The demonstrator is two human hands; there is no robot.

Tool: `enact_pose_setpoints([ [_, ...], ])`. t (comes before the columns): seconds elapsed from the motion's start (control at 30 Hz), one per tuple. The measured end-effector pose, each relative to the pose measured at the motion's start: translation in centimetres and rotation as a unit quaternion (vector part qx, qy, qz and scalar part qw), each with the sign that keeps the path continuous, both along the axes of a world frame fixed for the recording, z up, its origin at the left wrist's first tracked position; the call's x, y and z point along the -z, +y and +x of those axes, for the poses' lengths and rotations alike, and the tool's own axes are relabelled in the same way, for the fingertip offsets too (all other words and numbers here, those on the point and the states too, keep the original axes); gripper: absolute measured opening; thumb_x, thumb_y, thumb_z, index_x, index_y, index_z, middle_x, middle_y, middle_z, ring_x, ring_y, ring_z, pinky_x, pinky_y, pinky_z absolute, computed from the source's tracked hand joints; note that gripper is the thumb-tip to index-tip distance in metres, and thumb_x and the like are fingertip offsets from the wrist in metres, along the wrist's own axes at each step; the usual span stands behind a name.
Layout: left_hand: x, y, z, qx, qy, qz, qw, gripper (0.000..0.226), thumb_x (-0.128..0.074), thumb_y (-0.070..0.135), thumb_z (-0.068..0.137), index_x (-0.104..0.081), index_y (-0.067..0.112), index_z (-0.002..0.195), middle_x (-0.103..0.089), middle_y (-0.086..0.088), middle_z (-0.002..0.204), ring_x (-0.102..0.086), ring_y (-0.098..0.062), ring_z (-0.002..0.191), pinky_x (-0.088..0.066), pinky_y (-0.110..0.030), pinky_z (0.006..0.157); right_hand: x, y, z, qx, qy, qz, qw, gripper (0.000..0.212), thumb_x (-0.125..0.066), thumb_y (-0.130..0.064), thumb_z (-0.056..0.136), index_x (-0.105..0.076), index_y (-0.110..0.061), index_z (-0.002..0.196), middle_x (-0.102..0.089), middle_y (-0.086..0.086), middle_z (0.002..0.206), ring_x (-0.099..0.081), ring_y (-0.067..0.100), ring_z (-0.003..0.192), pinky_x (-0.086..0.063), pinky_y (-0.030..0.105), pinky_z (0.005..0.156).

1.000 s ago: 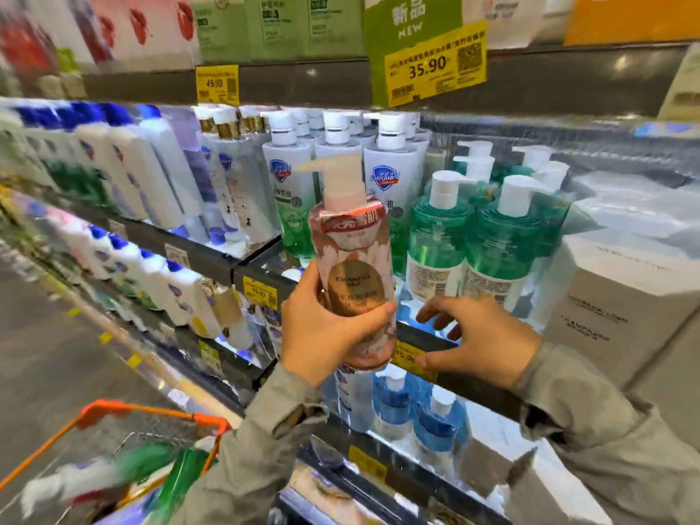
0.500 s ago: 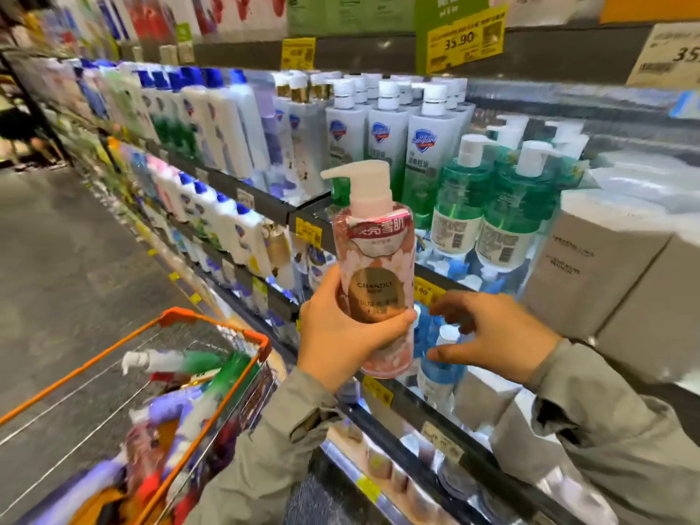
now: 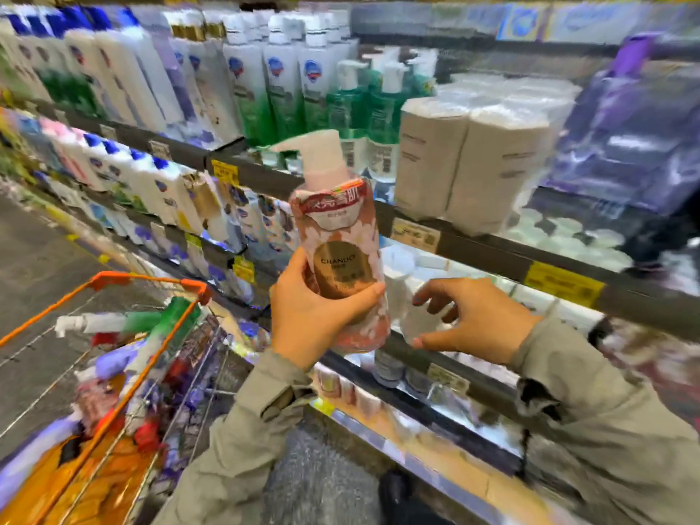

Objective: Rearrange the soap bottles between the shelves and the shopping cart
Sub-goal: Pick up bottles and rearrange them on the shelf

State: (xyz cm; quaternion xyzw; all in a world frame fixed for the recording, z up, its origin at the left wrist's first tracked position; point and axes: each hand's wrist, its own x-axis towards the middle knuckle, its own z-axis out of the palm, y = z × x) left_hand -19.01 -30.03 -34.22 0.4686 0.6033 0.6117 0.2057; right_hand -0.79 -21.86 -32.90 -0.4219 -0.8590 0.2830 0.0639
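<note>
We've got the pink pump bottle (image 3: 337, 236) in our left hand (image 3: 314, 320). Fingers and thumb are wrapped round its lower half, and the bottle is upright with the white pump nozzle pointing left. It's held out in front of the shelves, not resting on anything.

Just right of that grip, our right hand (image 3: 473, 320) is at the edge of the lower shelf (image 3: 490, 386). Its thumb and fingers are spread in a wide C around a pale, blurry bottle (image 3: 420, 323), and honestly we can't tell if it's actually gripping it or just close to it.

Down and left of the held bottle is the shopping cart (image 3: 147, 280) with its orange rim. A green and white pump bottle (image 3: 125, 322) lies on its side on top of the pile in there.

Up behind the grip, on the higher shelf, green pump bottles (image 3: 382, 115) stand right beside some beige boxes (image 3: 473, 164), with tall white bottles (image 3: 280, 89) further left. A yellow price tag (image 3: 564, 284) sits on the shelf rail (image 3: 488, 255) above our right wrist. It's all pretty smeared.
</note>
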Motion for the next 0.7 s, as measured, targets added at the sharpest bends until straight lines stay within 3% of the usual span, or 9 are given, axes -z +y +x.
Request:
enact_pose_setpoints([
  [0.13, 0.7, -0.4, 4.4, 0.037, 0.001, -0.003, 0.999, 0.049, -0.088, 0.007, 0.058, -0.059, 0.024, 0.094, -0.068, 0.014, 0.087, -0.064, 0.006, 0.08, -0.051, -0.012, 0.073, 0.7, -1.1, 4.4, 0.031, -0.008, -0.007, 0.999, 0.046, -0.081, -0.042, 0.067, -0.057, -0.032, 0.105, -0.059, -0.002, 0.098, -0.059, 0.017, 0.091, -0.051, 0.037, 0.086],
  [0.27, 1.8, 0.0, 8.3, 0.071, 0.01, -0.005, 0.997, 0.048, -0.088, 0.009, 0.056, -0.06, 0.02, 0.093, -0.067, 0.015, 0.084, -0.064, 0.006, 0.078, -0.049, -0.009, 0.07, 1.3, -1.7, 8.3, 0.051, -0.015, -0.01, 0.999, 0.053, -0.079, -0.045, 0.068, -0.057, -0.029, 0.114, -0.06, -0.003, 0.108, -0.058, 0.015, 0.097, -0.051, 0.037, 0.087],
  [0.43, 2.9, 0.9, 13.3, 0.098, 0.004, -0.02, 0.995, 0.059, -0.086, 0.045, 0.046, -0.056, 0.033, 0.096, -0.068, 0.025, 0.087, -0.064, 0.005, 0.087, -0.05, -0.01, 0.074, 1.9, -2.5, 13.7, 0.068, -0.046, -0.035, 0.996, 0.054, -0.076, -0.047, 0.072, -0.053, -0.031, 0.119, -0.056, -0.009, 0.108, -0.056, 0.012, 0.098, -0.049, 0.032, 0.089],
  [0.57, 4.5, 1.5, 18.6, 0.118, -0.009, -0.035, 0.992, 0.056, -0.091, 0.013, 0.052, -0.057, 0.03, 0.093, -0.065, 0.022, 0.081, -0.062, 0.012, 0.081, -0.047, -0.005, 0.069, 2.9, -2.1, 19.0, 0.094, -0.07, -0.053, 0.992, 0.056, -0.075, -0.049, 0.072, -0.053, -0.032, 0.12, -0.057, -0.006, 0.112, -0.056, 0.013, 0.099, -0.05, 0.033, 0.09],
  [0.7, 6.4, 2.5, 23.7, 0.156, -0.016, -0.051, 0.986, 0.059, -0.087, 0.001, 0.056, -0.054, 0.031, 0.094, -0.063, 0.022, 0.087, -0.061, 0.015, 0.081, -0.045, -0.003, 0.07, 4.3, -1.6, 23.6, 0.116, -0.09, -0.078, 0.986, 0.059, -0.077, -0.049, 0.071, -0.052, -0.03, 0.121, -0.056, -0.004, 0.113, -0.057, 0.015, 0.099, -0.05, 0.035, 0.09],
])
